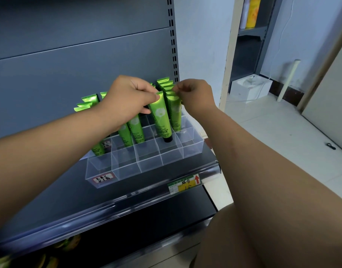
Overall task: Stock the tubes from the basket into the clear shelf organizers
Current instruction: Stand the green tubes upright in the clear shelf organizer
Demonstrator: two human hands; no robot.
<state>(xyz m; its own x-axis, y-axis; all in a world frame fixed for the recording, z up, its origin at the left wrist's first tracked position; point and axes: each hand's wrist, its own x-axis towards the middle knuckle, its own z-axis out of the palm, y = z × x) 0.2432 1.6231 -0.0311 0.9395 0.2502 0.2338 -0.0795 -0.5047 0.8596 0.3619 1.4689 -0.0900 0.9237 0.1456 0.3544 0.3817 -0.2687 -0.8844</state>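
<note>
The green tube (160,115) stands cap-down in a compartment right of the frame's centre, inside the clear organizer (147,165) on the grey shelf (59,190). The left hand (127,99) has its grip clamped on the tube's flat crimped top, thumb and forefinger pinching it. The right hand (195,97) pinches the top of the neighbouring tube (176,111) just to its right.

The tube looks light, with a soft, glossy body that would likely dent or slip if squeezed. The stiff crimp at the top and the hard black cap (168,139) are probably the safer places to hold.

More tubes (87,101) fill the rows behind and to the left, crowding the hands, and the thin dividers leave narrow slots. The front row is unfilled. The basket is out of view. A price label (185,184) sits on the shelf edge, and a white box (249,88) lies on the floor at the right.
</note>
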